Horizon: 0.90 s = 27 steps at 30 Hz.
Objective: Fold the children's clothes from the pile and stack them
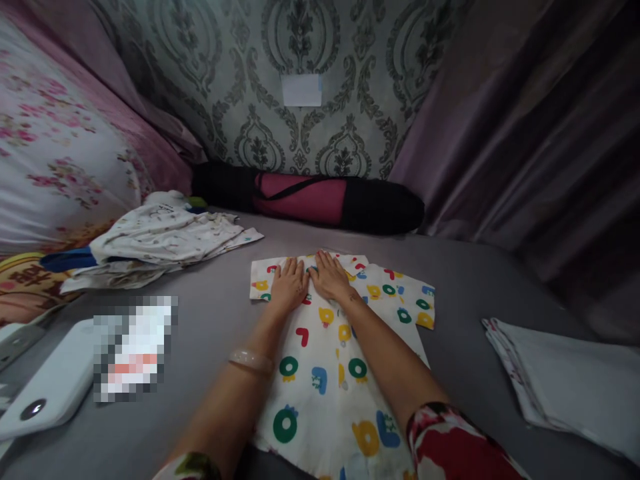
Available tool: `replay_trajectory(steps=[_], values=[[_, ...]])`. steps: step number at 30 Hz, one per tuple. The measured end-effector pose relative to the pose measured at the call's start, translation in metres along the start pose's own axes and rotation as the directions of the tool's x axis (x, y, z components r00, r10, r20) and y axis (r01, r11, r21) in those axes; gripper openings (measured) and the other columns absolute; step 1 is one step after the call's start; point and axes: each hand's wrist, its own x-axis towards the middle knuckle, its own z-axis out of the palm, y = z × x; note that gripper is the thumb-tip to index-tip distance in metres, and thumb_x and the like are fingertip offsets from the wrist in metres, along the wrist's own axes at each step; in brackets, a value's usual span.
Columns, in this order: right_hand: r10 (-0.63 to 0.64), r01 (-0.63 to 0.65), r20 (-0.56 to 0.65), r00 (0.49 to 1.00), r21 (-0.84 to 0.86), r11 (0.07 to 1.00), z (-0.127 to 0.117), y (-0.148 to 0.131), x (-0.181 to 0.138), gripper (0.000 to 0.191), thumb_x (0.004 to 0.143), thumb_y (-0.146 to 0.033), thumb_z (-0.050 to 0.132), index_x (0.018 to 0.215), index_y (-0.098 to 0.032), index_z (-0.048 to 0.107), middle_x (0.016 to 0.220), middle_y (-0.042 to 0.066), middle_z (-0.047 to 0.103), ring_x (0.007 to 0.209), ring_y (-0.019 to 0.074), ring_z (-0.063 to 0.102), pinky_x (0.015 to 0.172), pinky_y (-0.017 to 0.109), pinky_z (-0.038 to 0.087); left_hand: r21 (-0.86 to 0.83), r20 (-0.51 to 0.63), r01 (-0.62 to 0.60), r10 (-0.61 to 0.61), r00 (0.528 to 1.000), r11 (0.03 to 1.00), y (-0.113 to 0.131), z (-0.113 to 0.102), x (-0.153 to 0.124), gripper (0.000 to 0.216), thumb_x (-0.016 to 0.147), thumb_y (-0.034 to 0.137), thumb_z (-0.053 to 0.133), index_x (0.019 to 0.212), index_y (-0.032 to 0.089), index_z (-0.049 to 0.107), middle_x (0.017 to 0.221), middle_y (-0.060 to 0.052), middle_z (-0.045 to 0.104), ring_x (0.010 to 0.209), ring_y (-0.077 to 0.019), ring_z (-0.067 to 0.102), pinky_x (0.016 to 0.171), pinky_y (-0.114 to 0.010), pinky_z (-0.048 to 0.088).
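Observation:
A small white garment printed with coloured letters and rings lies spread flat on the grey bed surface. My left hand rests flat on its upper part, fingers stretched out. Right beside it, my right hand also presses flat on the cloth, fingers extended toward the collar end. The two hands almost touch. A pale bangle sits on my left wrist. One short sleeve of the garment sticks out to the right.
A pile of pale patterned clothes lies at the left. A folded white cloth sits at the right. A black and pink roll bag lies against the wall. A white device rests at the near left beside floral bedding.

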Motion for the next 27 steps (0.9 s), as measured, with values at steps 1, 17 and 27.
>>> replay_trajectory(steps=[1,17,27], values=[[-0.002,0.002,0.025,1.0,0.02,1.0,-0.003,0.001,0.0,0.064,0.097,-0.044,0.02,0.148,-0.005,0.026,0.156,0.011,0.02,0.144,0.0213,0.013,0.116,0.038,0.006,-0.001,-0.001,0.0,0.0,1.0,1.0,0.0,0.0,0.0,0.053,0.098,0.036,0.025,0.142,0.01,0.04,0.149,-0.015,0.037,0.14,-0.0263,0.03,0.113,-0.048,0.022],[0.255,-0.263,-0.101,0.962,-0.077,0.962,-0.006,0.05,-0.012,0.066,0.097,-0.044,0.021,0.146,0.0,0.027,0.153,0.018,0.027,0.142,0.0269,0.017,0.115,0.041,0.007,-0.03,-0.016,-0.007,0.006,1.0,1.0,-0.004,-0.002,-0.001,0.051,0.097,0.042,0.031,0.136,0.012,0.045,0.146,-0.018,0.04,0.138,-0.0297,0.032,0.111,-0.049,0.025],[0.048,-0.051,0.026,0.998,0.119,0.992,-0.048,0.045,-0.085,0.068,0.096,-0.048,0.015,0.149,-0.005,0.022,0.157,0.013,0.016,0.145,0.0213,0.009,0.117,0.036,0.007,-0.147,0.014,-0.074,0.077,0.997,0.986,-0.011,-0.014,-0.002,0.043,0.097,0.042,0.028,0.122,0.016,0.052,0.142,-0.015,0.043,0.135,-0.0258,0.033,0.11,-0.049,0.024]])
